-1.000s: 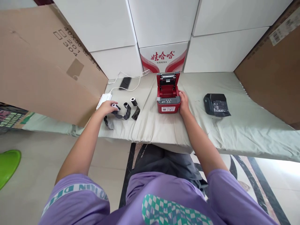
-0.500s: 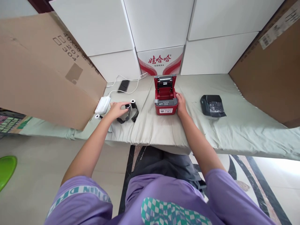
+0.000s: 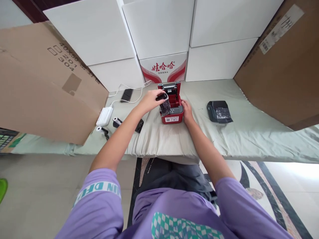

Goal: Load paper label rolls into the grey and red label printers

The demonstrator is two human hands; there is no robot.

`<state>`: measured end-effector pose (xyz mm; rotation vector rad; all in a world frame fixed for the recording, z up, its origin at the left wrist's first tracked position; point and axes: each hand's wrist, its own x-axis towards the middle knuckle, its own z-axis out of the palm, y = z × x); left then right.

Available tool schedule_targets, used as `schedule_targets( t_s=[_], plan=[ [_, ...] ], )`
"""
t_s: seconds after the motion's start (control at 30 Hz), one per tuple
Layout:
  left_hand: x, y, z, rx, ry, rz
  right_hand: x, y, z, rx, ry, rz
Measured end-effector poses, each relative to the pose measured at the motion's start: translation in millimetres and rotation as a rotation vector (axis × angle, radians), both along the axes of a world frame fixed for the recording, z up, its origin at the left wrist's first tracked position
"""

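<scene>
- My left hand [image 3: 152, 100] holds a dark film roll [image 3: 165, 108] over the printer; its film looks like thin, glossy, crinkled plastic.
- The red printer [image 3: 176, 115] I touch is smooth plastic with a soft sheen.
- Its roller [image 3: 169, 89] looks like shiny metal.
- The surface [image 3: 156, 141] under the printer wears matt, wrinkled cloth.
- Left of the printer, the phone [image 3: 127, 95] is smooth and glossy.
- Far right of it, the brown box [image 3: 279, 83] is dull cardboard.

Two hands [image 3: 150, 101], one red printer [image 3: 171, 119], one phone [image 3: 127, 95].
</scene>
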<state>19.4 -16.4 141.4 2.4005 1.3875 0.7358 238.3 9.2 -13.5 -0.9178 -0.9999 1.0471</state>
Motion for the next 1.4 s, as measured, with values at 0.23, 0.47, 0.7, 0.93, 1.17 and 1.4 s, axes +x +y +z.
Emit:
schedule_targets(
  t_s=[0.23, 0.47, 0.7, 0.93, 1.17, 1.4],
  plan=[
    [43, 40, -14.4, -0.131, 0.271, -0.093, 1, -5, 5.2, -0.037, -0.045, 0.005],
    [54, 48, -35.9, -0.227, 0.193, -0.066, 2, -4, 3.8, -0.039, -0.034, 0.013],
    [54, 36, -10.8, -0.181, 0.154, -0.036, 1, -2, 1.8, -0.030, -0.016, 0.012],
    [52, 24, 4.2, 0.156, 0.112, 0.156, 2, -3, 4.2, -0.036, -0.035, 0.026],
    [47, 0, -1.9, 0.160, 0.152, 0.110, 2, -3, 3.2, -0.010, -0.053, 0.025],
    [37, -25, -8.8, 0.070, 0.236, 0.025, 2, 1, -2.0, -0.005, -0.052, 0.015]
  ],
)
